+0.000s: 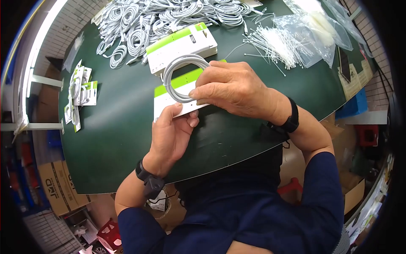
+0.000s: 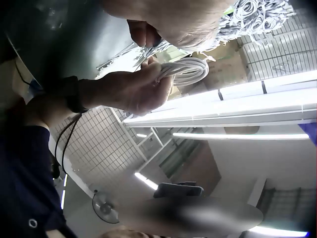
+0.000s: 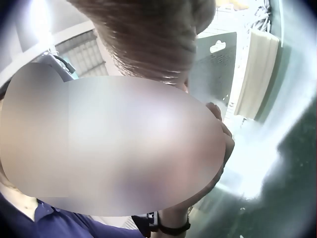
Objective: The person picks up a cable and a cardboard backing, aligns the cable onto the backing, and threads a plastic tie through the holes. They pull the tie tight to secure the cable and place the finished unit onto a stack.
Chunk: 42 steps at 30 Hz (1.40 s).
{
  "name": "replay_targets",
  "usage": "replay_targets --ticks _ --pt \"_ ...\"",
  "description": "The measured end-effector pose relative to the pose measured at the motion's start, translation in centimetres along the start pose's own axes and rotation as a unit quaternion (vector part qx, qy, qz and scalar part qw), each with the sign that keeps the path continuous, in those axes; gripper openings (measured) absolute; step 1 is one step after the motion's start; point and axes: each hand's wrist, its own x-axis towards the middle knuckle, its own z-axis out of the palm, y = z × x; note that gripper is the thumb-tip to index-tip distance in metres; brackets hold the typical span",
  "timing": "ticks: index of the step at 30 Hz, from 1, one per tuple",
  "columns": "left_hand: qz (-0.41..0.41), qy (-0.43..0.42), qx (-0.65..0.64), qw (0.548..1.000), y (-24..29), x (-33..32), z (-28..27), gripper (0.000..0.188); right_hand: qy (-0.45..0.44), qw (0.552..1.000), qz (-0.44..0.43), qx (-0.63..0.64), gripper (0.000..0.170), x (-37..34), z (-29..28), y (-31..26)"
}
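Note:
In the head view, a grey cable (image 1: 168, 80) wound into a round coil is pinched between the thumb and fingers of my right hand (image 1: 239, 89). Below it, my left hand (image 1: 169, 137) grips the lower edge of a white and green packaging card (image 1: 163, 103), thumb on top and fingers underneath. The coil overlaps the card's face in this view. From the left wrist, the coil (image 2: 190, 72) sticks out past the right hand's fingertips. The right wrist view shows the card's grey back (image 3: 213, 64) with a hanger hole; a blur covers much of that picture.
A stack of similar cards (image 1: 182, 50) lies just beyond my hands on the green table (image 1: 122, 148). Behind it is a heap of coiled cables (image 1: 169, 15). White zip ties (image 1: 279, 44) and plastic bags (image 1: 325, 31) lie right, with a phone (image 1: 344, 64); carded cables (image 1: 78, 93) lie left.

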Motion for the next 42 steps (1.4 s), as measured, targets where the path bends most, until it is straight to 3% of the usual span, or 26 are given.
replay_targets --ticks 3,5,8,12,19,21,29,38,42 --pt "0.058 -0.009 0.049 0.997 0.6 -0.1 1.5 0.033 -0.059 0.996 0.02 -0.058 0.03 0.7 -1.1 -0.3" --pt "0.115 -0.022 0.097 0.988 0.9 0.1 2.4 0.034 -0.051 0.997 0.024 -0.06 0.029 0.7 -1.3 -0.1" --pt "0.133 -0.018 0.124 0.983 0.7 0.8 3.0 0.035 -0.031 0.997 0.037 -0.064 0.027 0.7 -1.5 0.4" --pt "0.137 -0.05 0.149 0.978 0.9 2.2 2.9 0.037 -0.023 0.997 0.066 -0.023 0.025 0.1 -1.4 1.7" --pt "0.117 -0.091 0.161 0.976 1.1 3.3 3.1 0.039 -0.059 0.957 0.211 0.192 0.02 0.2 -2.3 1.8" --pt "0.118 -0.104 0.156 0.975 1.1 3.5 3.0 0.04 -0.046 0.955 0.208 0.207 0.019 -0.1 -1.9 2.2" --pt "0.15 -0.06 0.196 0.967 1.1 4.4 3.9 0.045 -0.038 0.946 0.225 0.23 0.016 -0.5 -1.1 2.5" --pt "0.132 -0.034 0.211 0.968 1.0 5.0 3.3 0.039 -0.049 0.95 0.225 0.211 0.02 -0.8 -0.4 2.8" --pt "0.103 0.046 0.231 0.966 0.7 4.9 3.8 0.034 -0.065 0.959 0.212 0.177 0.024 -0.8 0.3 2.9"
